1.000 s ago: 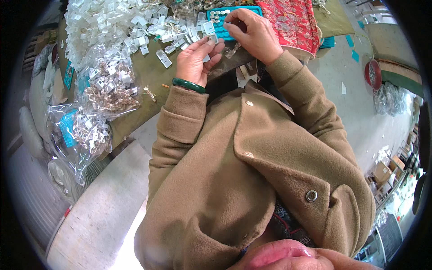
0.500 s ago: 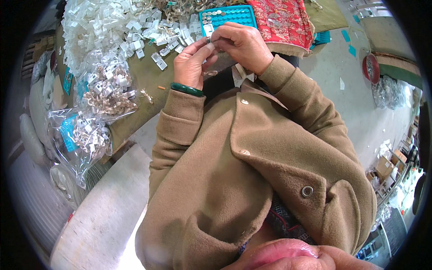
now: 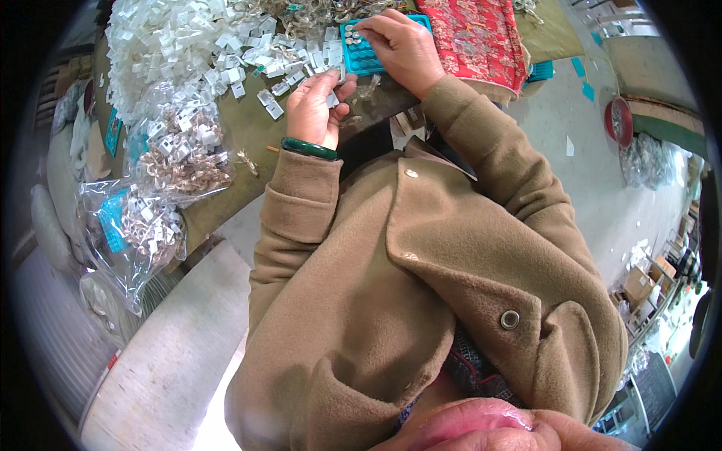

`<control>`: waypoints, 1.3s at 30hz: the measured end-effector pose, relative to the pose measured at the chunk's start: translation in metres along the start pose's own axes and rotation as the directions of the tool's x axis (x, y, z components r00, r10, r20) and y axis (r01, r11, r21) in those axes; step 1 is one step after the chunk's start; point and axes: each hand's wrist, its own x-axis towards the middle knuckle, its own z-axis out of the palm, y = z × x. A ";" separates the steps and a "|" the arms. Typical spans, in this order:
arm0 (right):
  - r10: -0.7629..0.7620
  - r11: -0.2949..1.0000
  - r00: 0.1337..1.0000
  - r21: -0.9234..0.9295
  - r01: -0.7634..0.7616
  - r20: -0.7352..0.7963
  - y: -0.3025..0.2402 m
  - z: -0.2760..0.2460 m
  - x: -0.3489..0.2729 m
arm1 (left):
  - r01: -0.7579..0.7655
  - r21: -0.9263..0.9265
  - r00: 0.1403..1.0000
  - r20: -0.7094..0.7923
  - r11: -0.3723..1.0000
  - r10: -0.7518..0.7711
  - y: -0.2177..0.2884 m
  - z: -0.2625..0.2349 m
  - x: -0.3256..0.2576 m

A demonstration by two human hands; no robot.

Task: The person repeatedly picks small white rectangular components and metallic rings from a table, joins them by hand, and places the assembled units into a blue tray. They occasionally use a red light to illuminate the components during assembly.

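My left hand (image 3: 312, 107), a dark green bangle at its wrist, is closed round a small white plastic casing (image 3: 332, 99) that shows partly between the fingers. Over the blue tray (image 3: 366, 66) reaches my right hand (image 3: 406, 49), its fingertips pinched together at the silver button cells (image 3: 353, 35) in the upper left wells. The fingers partly cover the cell they touch. Left of the tray spreads a large heap of white plastic casings (image 3: 173, 56). A few loose casings (image 3: 269, 104) lie at the heap's near edge, beside my left hand.
Clear bags of casings and beige cords (image 3: 184, 150) lie at the left table edge, another bag (image 3: 143, 225) just below. Red patterned cloth (image 3: 474, 45) adjoins the tray on the right. More tangled cords (image 3: 323, 19) lie behind. A red basin (image 3: 619, 122) stands on the floor at right.
My hands were together over the table's near edge; they have parted. The right hand has moved up onto the tray's cells, while the left stays low with the casing.
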 end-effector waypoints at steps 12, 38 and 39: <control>-0.035 0.975 0.999 -0.221 0.037 0.012 -0.005 0.000 -0.002 | -0.011 -0.053 0.994 0.106 0.999 0.017 -0.002 -0.001 -0.006; -0.166 0.986 0.977 0.006 0.166 0.134 -0.044 -0.045 -0.030 | -0.253 0.064 0.965 0.082 0.965 0.248 -0.024 0.028 -0.032; -0.032 0.984 0.987 0.181 0.003 0.160 -0.044 -0.046 -0.029 | -0.259 0.086 0.965 0.066 0.962 0.254 -0.024 0.029 -0.033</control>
